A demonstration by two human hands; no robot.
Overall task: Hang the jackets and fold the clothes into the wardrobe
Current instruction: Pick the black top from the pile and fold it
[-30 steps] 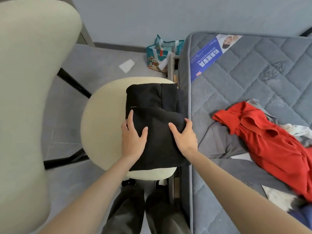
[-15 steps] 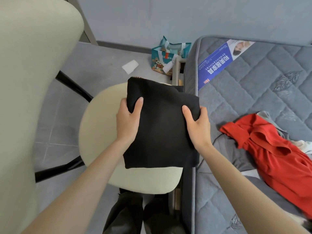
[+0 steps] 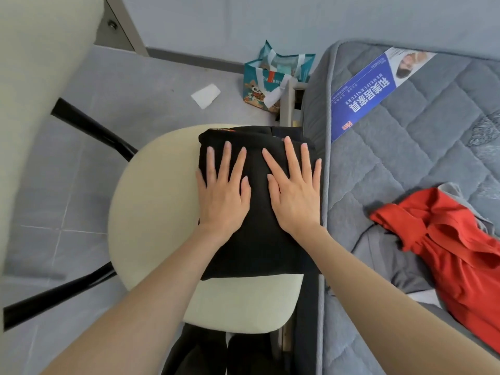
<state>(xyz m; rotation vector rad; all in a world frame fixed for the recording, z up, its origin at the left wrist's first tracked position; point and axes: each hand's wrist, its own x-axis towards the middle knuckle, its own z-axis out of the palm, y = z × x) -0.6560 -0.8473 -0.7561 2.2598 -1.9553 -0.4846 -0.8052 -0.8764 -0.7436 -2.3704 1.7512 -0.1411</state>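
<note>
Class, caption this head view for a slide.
Left hand and right hand press flat on a folded black garment on a cream chair seat beside a mattress.

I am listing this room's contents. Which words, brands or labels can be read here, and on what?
"和美居家具": blue label on the mattress, upside down.
"FURNITURE": same label, the letters before it unclear.
"Hm": same label, in orange.
Print on the gift bag: too blurred.

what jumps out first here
The left grip and right grip press flat on a folded black garment on the cream seat, centre frame. To the right, a red garment lies crumpled on the grey mattress.
</note>
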